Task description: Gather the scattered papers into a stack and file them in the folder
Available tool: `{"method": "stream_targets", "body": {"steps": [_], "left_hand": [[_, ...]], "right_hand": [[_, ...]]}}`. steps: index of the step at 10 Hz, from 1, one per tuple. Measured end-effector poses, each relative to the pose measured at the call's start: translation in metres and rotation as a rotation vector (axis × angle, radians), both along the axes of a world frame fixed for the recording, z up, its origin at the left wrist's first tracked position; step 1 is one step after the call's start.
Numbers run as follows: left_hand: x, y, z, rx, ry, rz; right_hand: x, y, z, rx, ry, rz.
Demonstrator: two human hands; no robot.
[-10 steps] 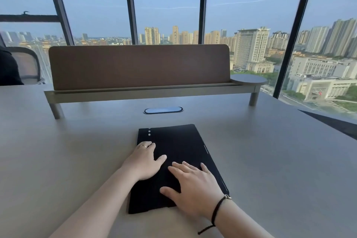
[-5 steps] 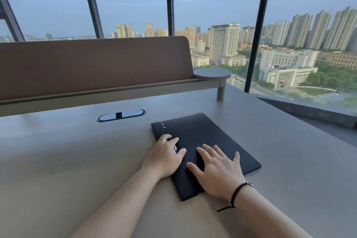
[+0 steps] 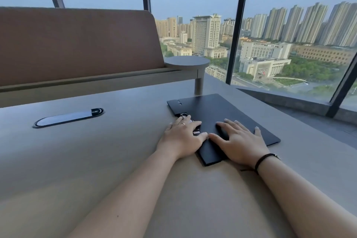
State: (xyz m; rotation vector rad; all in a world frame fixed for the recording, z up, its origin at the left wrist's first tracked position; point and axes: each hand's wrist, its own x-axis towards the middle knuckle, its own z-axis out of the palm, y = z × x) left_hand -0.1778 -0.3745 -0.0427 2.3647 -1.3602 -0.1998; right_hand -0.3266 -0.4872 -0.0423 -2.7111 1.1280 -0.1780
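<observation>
A black folder [image 3: 222,110] lies closed and flat on the grey table [image 3: 96,160], angled, with its far corner near the post of a round shelf. My left hand [image 3: 181,137] rests flat on the folder's left edge, over a small clasp or label there. Flat on the cover lies my right hand [image 3: 239,141], fingers spread, a black cord around the wrist. No loose papers are in view.
A brown divider panel [image 3: 77,44] on a low rail runs along the back of the table and ends in a round shelf [image 3: 186,63]. An oval cable port [image 3: 67,118] sits left of the folder. The window ledge [image 3: 289,100] and glass lie right.
The folder has slid to the right and away from the cable port, turning at an angle. Both hands have stayed flat on it. The view has swung toward the right windows.
</observation>
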Motion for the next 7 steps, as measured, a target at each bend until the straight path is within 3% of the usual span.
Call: {"method": "stream_targets", "body": {"steps": [4,6,7], "left_hand": [[0.007,-0.054,-0.006,0.079,-0.085,-0.034],[-0.002,-0.035,-0.007,-0.084,0.012,0.02],[-0.015,-0.01,-0.004,-0.2,0.133,0.037]], "right_hand": [[0.009,-0.066,-0.005,-0.028,-0.042,-0.026],[0.003,-0.036,-0.002,-0.237,-0.255,-0.012],[0.003,0.008,-0.003,-0.294,-0.357,0.143]]}}
